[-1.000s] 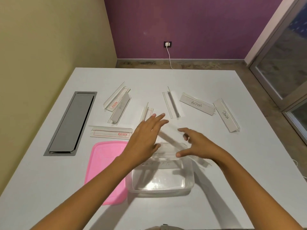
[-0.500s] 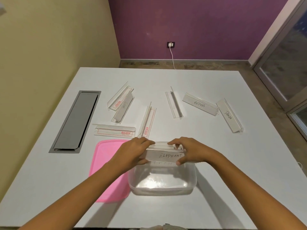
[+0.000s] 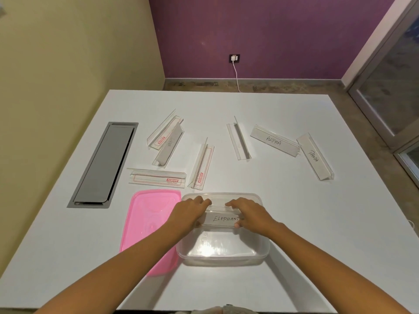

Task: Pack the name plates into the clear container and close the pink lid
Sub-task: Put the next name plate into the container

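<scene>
A clear container (image 3: pixel 223 254) stands on the white table near me. Both hands hold a clear name plate marked ELEPHANT (image 3: pixel 223 218) over its far half: my left hand (image 3: pixel 189 214) grips the left end, my right hand (image 3: pixel 248 214) the right end. The pink lid (image 3: pixel 147 225) lies flat to the container's left, partly under my left forearm. Several other name plates lie further back, among them ALPHA (image 3: pixel 274 140), PANDA (image 3: pixel 315 156), an unmarked one (image 3: pixel 238 138) and GEMSON-labelled ones (image 3: pixel 157 179) (image 3: pixel 201 166).
A grey cable hatch (image 3: pixel 103 165) is set into the table at the left. Two overlapping name plates (image 3: pixel 166 141) lie beside it. The table's far edge meets a purple wall with a socket and cable (image 3: pixel 234 58). A glass door stands at the right.
My hands closed on the ELEPHANT plate and brought it toward me and down, over the container's far half.
</scene>
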`<state>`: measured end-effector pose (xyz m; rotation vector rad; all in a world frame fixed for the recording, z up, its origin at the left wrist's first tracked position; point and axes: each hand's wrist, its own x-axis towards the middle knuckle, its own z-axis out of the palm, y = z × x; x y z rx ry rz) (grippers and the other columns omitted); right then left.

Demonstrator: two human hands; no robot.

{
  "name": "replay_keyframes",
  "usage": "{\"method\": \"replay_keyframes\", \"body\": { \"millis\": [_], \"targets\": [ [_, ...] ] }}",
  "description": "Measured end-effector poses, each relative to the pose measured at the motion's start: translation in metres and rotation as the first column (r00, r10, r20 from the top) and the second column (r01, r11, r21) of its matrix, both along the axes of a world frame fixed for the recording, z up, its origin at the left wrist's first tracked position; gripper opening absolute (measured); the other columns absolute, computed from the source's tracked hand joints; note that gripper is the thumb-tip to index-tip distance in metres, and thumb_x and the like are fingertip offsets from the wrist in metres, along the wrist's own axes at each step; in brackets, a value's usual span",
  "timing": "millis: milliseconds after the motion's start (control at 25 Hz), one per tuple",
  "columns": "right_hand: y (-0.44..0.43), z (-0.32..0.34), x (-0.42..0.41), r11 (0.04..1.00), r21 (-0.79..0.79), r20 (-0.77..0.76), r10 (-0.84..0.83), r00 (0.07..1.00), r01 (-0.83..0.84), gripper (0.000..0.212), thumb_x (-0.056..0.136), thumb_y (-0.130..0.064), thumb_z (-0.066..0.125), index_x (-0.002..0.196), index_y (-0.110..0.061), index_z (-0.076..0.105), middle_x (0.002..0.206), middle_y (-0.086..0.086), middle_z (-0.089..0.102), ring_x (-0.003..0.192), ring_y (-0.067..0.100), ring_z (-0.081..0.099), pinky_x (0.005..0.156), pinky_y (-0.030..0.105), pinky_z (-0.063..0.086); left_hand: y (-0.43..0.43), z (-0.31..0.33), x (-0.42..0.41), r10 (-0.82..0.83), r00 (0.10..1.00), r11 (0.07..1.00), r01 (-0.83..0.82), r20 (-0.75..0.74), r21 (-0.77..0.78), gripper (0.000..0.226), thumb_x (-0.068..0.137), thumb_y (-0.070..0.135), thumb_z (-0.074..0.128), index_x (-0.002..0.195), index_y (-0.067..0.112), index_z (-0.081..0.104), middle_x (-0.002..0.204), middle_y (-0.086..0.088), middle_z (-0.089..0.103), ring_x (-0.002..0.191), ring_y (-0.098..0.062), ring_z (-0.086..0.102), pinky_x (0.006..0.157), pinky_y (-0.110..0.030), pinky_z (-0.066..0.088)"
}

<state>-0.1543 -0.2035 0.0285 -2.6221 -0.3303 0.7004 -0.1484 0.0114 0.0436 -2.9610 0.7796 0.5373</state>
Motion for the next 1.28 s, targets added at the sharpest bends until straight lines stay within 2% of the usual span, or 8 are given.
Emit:
{"method": "replay_keyframes", "body": {
  "millis": [160, 400, 680, 800, 920, 1000, 1160, 1280],
  "targets": [
    [0.005, -0.011, 0.003, 0.989, -0.124, 0.039, 0.085, 0.996, -0.08, 0.061, 0.081, -0.016, 0.067, 0.136, -0.021, 0.04, 0.128, 0.005, 0.051, 0.114, 0.024, 0.05, 0.083, 0.037, 0.046, -0.009, -0.017, -0.001, 0.048, 0.999, 0.999, -0.048, -0.024, 0.012, 0.059, 0.079, 0.014, 0.065, 0.132, 0.016, 0.037, 0.12, -0.009, 0.053, 0.097, -0.029, 0.059, 0.062, -0.033, 0.037],
    [0.012, -0.024, -0.002, 0.967, -0.224, 0.093, 0.142, 0.986, -0.118, 0.055, 0.084, -0.014, 0.059, 0.136, -0.014, 0.04, 0.129, 0.008, 0.051, 0.111, 0.029, 0.053, 0.081, 0.04, 0.048, -0.011, -0.027, 0.0, 0.09, 0.995, 0.996, -0.09, -0.046, -0.013, 0.05, 0.08, 0.004, 0.057, 0.127, 0.016, 0.043, 0.118, -0.008, 0.056, 0.097, -0.028, 0.06, 0.065, -0.034, 0.039],
    [0.013, -0.033, -0.01, 0.98, -0.182, 0.224, 0.119, 0.967, -0.078, 0.052, 0.081, -0.008, 0.056, 0.132, -0.01, 0.046, 0.122, 0.01, 0.058, 0.103, 0.033, 0.057, 0.078, 0.039, 0.046, -0.014, -0.034, 0.002, 0.12, 0.992, 0.993, -0.121, -0.039, -0.011, 0.045, 0.082, 0.002, 0.055, 0.125, 0.012, 0.047, 0.123, -0.008, 0.056, 0.103, -0.028, 0.058, 0.078, -0.035, 0.044],
    [0.013, -0.036, -0.012, 0.987, -0.143, 0.266, 0.108, 0.958, -0.072, 0.054, 0.08, -0.008, 0.059, 0.133, -0.007, 0.046, 0.126, 0.014, 0.057, 0.104, 0.035, 0.057, 0.078, 0.038, 0.045, -0.019, -0.028, -0.001, 0.115, 0.991, 0.991, -0.11, 0.073, -0.073, 0.039, 0.083, 0.007, 0.057, 0.121, 0.013, 0.054, 0.12, -0.006, 0.061, 0.1, -0.029, 0.061, 0.087, -0.035, 0.043],
    [0.014, -0.031, -0.015, 0.995, -0.092, 0.285, 0.071, 0.956, -0.046, 0.053, 0.081, -0.02, 0.063, 0.131, -0.01, 0.049, 0.13, 0.01, 0.056, 0.11, 0.032, 0.056, 0.084, 0.04, 0.046, -0.019, -0.016, 0.001, 0.11, 0.96, 0.957, -0.032, 0.258, -0.289, 0.029, 0.074, 0.017, 0.074, 0.101, 0.017, 0.068, 0.095, -0.003, 0.072, 0.077, -0.026, 0.067, 0.061, -0.034, 0.051],
    [0.019, -0.021, -0.015, 1.0, -0.013, 0.392, -0.007, 0.92, 0.014, 0.038, 0.084, -0.026, 0.062, 0.121, -0.015, 0.058, 0.12, 0.005, 0.062, 0.104, 0.027, 0.059, 0.08, 0.039, 0.05, -0.016, -0.009, 0.01, 0.162, 0.899, 0.911, 0.022, 0.407, -0.412, 0.019, 0.073, 0.025, 0.077, 0.089, 0.018, 0.069, 0.083, 0.001, 0.071, 0.07, -0.021, 0.064, 0.056, -0.032, 0.05],
    [0.027, -0.002, -0.004, 0.977, 0.164, 0.625, -0.207, 0.752, 0.133, 0.019, 0.081, -0.009, 0.063, 0.098, -0.016, 0.067, 0.093, 0.0, 0.068, 0.081, 0.021, 0.063, 0.065, 0.032, 0.053, -0.008, 0.0, 0.043, 0.457, 0.82, 0.789, -0.195, 0.344, -0.582, 0.014, 0.084, 0.024, 0.065, 0.094, 0.015, 0.064, 0.09, -0.002, 0.066, 0.078, -0.024, 0.059, 0.06, -0.034, 0.048],
    [0.033, 0.003, 0.015, 0.95, 0.231, 0.638, -0.312, 0.704, 0.211, 0.024, 0.077, 0.0, 0.063, 0.096, -0.014, 0.067, 0.092, 0.002, 0.068, 0.082, 0.023, 0.061, 0.069, 0.035, 0.053, -0.006, -0.007, 0.071, 0.59, 0.794, 0.742, -0.459, 0.149, -0.488, 0.032, 0.081, 0.025, 0.066, 0.108, 0.01, 0.058, 0.104, -0.01, 0.062, 0.089, -0.03, 0.06, 0.068, -0.039, 0.049]
  ]
}}
